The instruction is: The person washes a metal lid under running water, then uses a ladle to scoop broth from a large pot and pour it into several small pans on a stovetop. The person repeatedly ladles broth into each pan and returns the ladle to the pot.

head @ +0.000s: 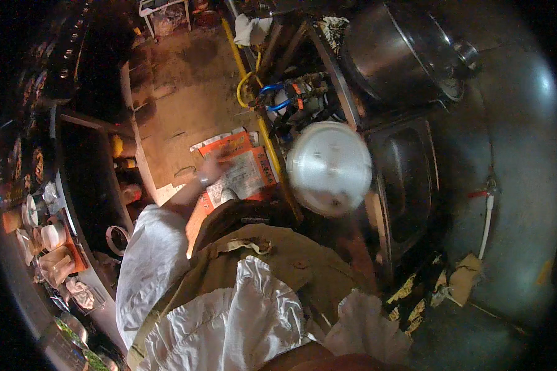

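Note:
My left hand (217,168), blurred, reaches from a white sleeve over orange-and-white printed sheets (248,174) that bear writing. The sheets lie on a brown, board-like surface (185,92). I cannot make out anything in the fingers. On my right is a large, round, shiny metal vessel or lid (329,167), pale grey and slightly blurred. My right forearm runs in shadow up towards its lower rim. My right hand (350,227) is too dark and blurred there to show whether it grips the rim.
A yellow pipe (267,139) runs between the board and the metal vessel. Blue-handled fittings (278,97) sit beyond the vessel. A big steel pot (380,55) stands upper right, and a red-handled valve (480,194) with a white hose is far right. Bowls (53,236) line the left counter.

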A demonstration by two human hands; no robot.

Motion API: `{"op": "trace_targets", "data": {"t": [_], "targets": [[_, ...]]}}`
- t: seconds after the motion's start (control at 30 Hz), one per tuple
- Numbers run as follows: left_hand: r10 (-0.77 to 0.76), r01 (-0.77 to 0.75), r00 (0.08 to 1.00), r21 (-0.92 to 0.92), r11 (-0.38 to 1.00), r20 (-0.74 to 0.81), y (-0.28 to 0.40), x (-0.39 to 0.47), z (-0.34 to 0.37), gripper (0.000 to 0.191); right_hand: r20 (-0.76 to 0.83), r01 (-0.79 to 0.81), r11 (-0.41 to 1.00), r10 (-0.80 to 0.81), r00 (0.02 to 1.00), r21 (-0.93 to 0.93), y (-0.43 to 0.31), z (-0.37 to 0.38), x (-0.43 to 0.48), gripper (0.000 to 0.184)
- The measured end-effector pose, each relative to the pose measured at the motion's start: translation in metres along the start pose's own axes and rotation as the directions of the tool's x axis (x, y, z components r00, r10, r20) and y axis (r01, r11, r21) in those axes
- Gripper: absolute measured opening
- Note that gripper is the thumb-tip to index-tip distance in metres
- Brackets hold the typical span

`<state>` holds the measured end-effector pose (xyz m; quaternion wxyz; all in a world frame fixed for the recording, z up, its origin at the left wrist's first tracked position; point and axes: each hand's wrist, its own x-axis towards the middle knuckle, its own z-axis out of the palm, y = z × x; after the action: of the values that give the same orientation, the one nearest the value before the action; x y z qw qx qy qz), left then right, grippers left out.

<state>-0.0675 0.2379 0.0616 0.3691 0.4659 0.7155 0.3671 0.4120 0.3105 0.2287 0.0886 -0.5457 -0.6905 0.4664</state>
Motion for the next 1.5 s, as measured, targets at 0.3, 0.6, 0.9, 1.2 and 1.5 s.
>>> {"op": "trace_targets", "data": {"t": [0.3,0.6,0.9,1.2,1.5], "targets": [[-0.955,0.848,0.268,-0.440,0.297,-0.129,-0.203,-0.299,-0.071,0.047,0.567,-0.549,0.682,0.235,0.790,0.483,0.006,0.147,0.247,0.025],[-0.992,0.764,0.106,-0.644,0.040,0.063,-0.070,-0.369,0.012,0.049,0.609,-0.629,-0.096,0.396,0.687,0.772,0.012,0.166,0.460,0.020],[-0.998,0.688,0.064,-0.725,0.038,0.009,-0.006,-0.317,0.017,0.050,0.558,-0.602,-0.040,0.429,0.711,0.798,0.048,0.182,0.520,0.027],[-0.990,0.806,0.118,-0.589,0.050,0.077,-0.009,-0.239,-0.060,0.052,0.516,-0.599,0.016,0.492,0.701,0.800,0.021,0.169,0.512,0.034],[-0.934,0.847,0.325,-0.485,0.217,0.150,-0.128,-0.059,-0.209,0.039,0.340,-0.547,0.293,0.534,0.774,0.784,-0.065,0.126,0.390,0.040]]}}
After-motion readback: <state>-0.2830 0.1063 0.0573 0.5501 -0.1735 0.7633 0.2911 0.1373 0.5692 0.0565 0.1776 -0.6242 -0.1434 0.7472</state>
